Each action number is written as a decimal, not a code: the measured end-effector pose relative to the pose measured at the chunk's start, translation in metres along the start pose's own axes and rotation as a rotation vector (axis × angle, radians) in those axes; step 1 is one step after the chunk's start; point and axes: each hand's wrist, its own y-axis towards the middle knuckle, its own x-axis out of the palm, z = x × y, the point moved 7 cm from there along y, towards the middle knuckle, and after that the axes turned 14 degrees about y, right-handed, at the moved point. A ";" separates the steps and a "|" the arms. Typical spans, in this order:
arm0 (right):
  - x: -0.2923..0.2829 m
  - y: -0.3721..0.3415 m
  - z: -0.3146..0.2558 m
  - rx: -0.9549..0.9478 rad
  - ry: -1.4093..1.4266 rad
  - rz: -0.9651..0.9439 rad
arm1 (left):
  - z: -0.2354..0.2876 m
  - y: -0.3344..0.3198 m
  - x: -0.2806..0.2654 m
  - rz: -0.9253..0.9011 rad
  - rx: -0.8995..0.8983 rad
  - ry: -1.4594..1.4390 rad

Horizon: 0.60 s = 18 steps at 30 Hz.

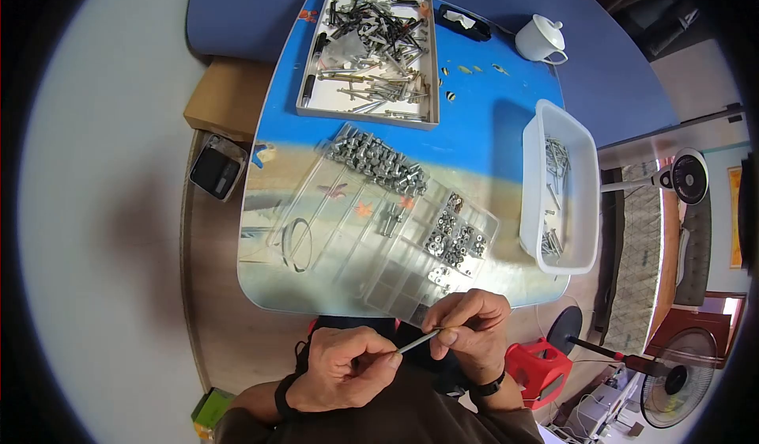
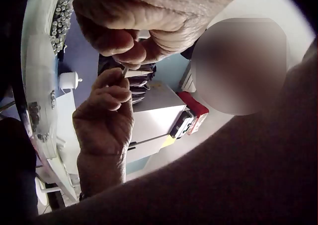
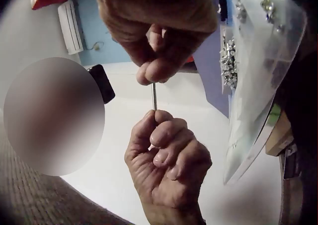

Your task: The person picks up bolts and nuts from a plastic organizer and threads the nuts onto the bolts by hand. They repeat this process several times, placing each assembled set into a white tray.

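A thin metal rod spans the gap between two hands near the table's front edge. One end is pinched by the thumb and fingertips of my left hand. My right hand grips the other end between thumb and fingers. In the left wrist view, my left hand is above and my right hand below, with only a short piece of the rod showing. The fingers cover both rod ends.
A divided clear organizer with bolts, nuts and washers lies beyond the hands. Behind it is a shallow box of screws. At right stand a white bin with long screws and a lidded white pot.
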 end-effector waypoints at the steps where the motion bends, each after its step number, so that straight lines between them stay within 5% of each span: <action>1: 0.001 -0.003 0.000 0.001 -0.002 -0.010 | 0.001 -0.002 0.001 0.000 0.000 0.005; 7: -0.005 -0.012 -0.003 -0.089 0.013 -0.156 | 0.002 -0.014 0.008 0.028 0.013 -0.022; 13: -0.014 -0.015 -0.001 -0.132 -0.069 -0.245 | -0.007 -0.016 0.019 -0.091 -0.185 -0.139; 18: -0.019 -0.012 0.004 -0.088 -0.002 -0.158 | -0.012 -0.009 0.026 -0.201 -0.250 -0.192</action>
